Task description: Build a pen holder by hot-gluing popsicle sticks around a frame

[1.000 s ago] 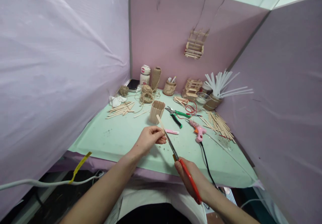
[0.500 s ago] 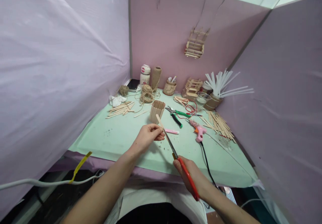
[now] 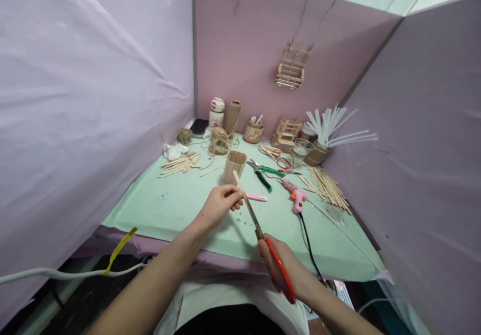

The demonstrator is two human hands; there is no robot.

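Observation:
My left hand [image 3: 218,205] pinches a flat wooden craft stick [image 3: 236,178] that points up and away over the green table [image 3: 176,204]. My right hand [image 3: 281,270] is wrapped round the red handles of a pair of scissors [image 3: 263,237]. The scissor blades reach up to the stick just beside my left fingertips. Directly behind the stick stands a small cup made of upright wooden sticks [image 3: 234,166].
On the table lie green-handled pliers [image 3: 263,171], a pink glue gun [image 3: 296,194] with a black cord, a pink pen [image 3: 256,197], stick piles [image 3: 180,162] at left and sticks [image 3: 327,185] at right, twine [image 3: 219,140], jars and stick baskets at the back. Purple partitions close three sides.
Both hands, the stick and the scissors have drifted slightly upward and to the left. Nothing on the table has moved.

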